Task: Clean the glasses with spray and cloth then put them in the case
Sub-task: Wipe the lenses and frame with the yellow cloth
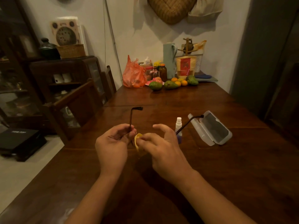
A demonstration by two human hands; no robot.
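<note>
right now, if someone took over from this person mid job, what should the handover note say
Left hand: holds the glasses by the frame, temples unfolded.
Right hand: pinches the yellow cloth against the glasses.
Spray bottle stands on the table beyond the right hand; the case lies open to its right, empty.
Done: cloth is on the glasses; whether spray went on cannot be told.
Left: finish wiping, fold the glasses, put them in the case.
</note>
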